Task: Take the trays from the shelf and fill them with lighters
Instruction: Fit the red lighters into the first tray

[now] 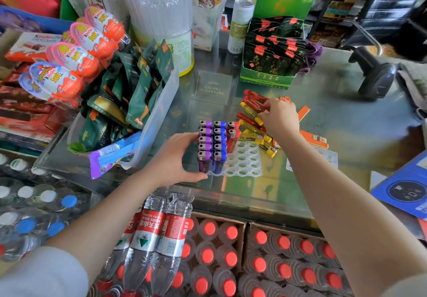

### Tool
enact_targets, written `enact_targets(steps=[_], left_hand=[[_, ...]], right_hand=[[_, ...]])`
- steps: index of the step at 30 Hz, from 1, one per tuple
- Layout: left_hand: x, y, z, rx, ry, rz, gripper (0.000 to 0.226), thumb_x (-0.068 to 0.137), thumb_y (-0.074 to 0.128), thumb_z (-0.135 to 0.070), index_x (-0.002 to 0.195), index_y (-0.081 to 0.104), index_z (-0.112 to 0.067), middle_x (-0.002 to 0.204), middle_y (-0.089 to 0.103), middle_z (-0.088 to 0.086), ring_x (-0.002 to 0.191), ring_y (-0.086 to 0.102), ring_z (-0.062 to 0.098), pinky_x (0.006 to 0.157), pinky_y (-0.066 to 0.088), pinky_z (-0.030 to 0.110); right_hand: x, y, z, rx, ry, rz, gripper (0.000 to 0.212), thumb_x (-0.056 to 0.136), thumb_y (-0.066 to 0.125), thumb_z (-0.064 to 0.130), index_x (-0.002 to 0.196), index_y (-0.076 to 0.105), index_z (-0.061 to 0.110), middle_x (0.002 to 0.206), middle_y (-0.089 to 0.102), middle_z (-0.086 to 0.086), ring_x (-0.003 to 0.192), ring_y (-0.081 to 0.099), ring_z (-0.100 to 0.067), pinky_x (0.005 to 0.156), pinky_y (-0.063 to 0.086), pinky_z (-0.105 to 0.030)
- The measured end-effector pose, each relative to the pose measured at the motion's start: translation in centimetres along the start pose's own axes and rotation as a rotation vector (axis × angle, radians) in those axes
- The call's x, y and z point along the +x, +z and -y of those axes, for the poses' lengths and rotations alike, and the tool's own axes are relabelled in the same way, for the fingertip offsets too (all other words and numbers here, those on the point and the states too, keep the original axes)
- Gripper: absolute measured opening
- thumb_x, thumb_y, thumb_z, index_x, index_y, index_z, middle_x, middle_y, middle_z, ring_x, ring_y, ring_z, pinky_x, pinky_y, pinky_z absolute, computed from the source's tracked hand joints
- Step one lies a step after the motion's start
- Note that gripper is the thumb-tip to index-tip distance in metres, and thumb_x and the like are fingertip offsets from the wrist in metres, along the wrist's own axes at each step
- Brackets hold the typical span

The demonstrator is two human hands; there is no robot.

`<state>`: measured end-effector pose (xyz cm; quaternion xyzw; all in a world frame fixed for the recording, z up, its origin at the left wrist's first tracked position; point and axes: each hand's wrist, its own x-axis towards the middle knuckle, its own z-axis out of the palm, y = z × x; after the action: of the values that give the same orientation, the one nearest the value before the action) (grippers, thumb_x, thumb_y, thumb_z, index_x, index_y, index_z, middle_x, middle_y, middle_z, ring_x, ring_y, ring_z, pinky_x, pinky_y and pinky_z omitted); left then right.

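On the glass table (328,102), near its front edge, sits a white tray (245,162) with purple, blue and red lighters (215,144) standing in its left rows. The left grip (175,160) curls round the tray's left side, thumb at the front corner. The right grip (280,116) pinches a red lighter from the loose pile (254,123) just behind the tray.

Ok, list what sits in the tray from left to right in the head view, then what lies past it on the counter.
Left hand gripping the tray's left side → purple lighters → blue lighters → red lighters → empty slots of the white tray → loose pile of yellow and red lighters, where the right hand reaches.
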<state>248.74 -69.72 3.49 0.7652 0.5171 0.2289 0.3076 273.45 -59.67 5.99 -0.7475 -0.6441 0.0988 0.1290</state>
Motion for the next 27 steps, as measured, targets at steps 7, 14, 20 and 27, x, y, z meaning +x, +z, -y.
enact_targets(steps=[7,14,20,27], left_hand=[[-0.2,0.2,0.0,-0.004,0.005,-0.006,0.080,0.054,0.066,-0.057,0.126,0.045,-0.028,0.117,0.046,-0.017,0.114,0.042,0.010,0.097,0.033,0.032],[-0.1,0.5,0.8,0.008,0.018,0.003,0.077,0.058,0.071,-0.054,0.126,0.045,-0.028,0.123,0.052,-0.011,0.117,0.045,0.015,0.099,0.038,0.041],[0.4,0.6,1.4,0.007,0.018,0.015,0.074,0.057,0.074,-0.056,0.122,0.048,-0.031,0.121,0.057,-0.012,0.116,0.049,0.014,0.095,0.042,0.045],[0.1,0.3,0.6,-0.021,0.051,-0.008,0.063,0.058,0.076,-0.046,0.115,0.053,-0.029,0.115,0.060,-0.012,0.110,0.052,0.010,0.094,0.043,0.043]], right_hand=[[-3.4,-2.5,0.1,0.419,-0.046,-0.140,0.013,0.088,0.057,0.016,0.100,0.058,0.012,0.096,0.061,-0.004,0.085,0.056,-0.017,0.070,0.044,-0.027],[-10.9,-4.4,0.0,0.963,-0.167,-0.031,0.023,0.086,0.059,0.005,0.083,0.056,0.029,0.067,0.059,0.007,0.056,0.054,0.002,0.058,0.045,-0.012],[-12.4,-1.9,0.3,0.735,-0.256,0.099,0.021,0.085,0.062,0.010,0.105,0.059,0.014,0.076,0.063,0.013,0.066,0.060,0.006,0.066,0.050,-0.011],[-12.4,-1.5,1.0,0.597,-0.378,0.043,0.022,0.084,0.064,0.010,0.106,0.064,0.011,0.081,0.060,0.014,0.062,0.058,0.001,0.058,0.044,-0.006]])
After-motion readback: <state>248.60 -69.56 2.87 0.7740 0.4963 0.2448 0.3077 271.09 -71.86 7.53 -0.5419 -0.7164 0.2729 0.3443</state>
